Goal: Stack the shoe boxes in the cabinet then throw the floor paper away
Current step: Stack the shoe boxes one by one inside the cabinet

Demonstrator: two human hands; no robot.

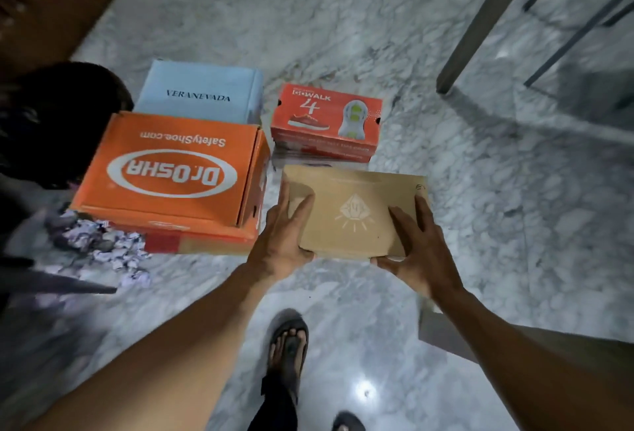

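Head view shows the left hand (286, 235) and right hand (413, 242) clamped on the two ends of a plain brown shoe box (350, 214) with a pale crest printed on its lid. It sits near, right of the orange box (171, 169) on the marble floor (514, 207), with crumpled paper (106, 248) at left.
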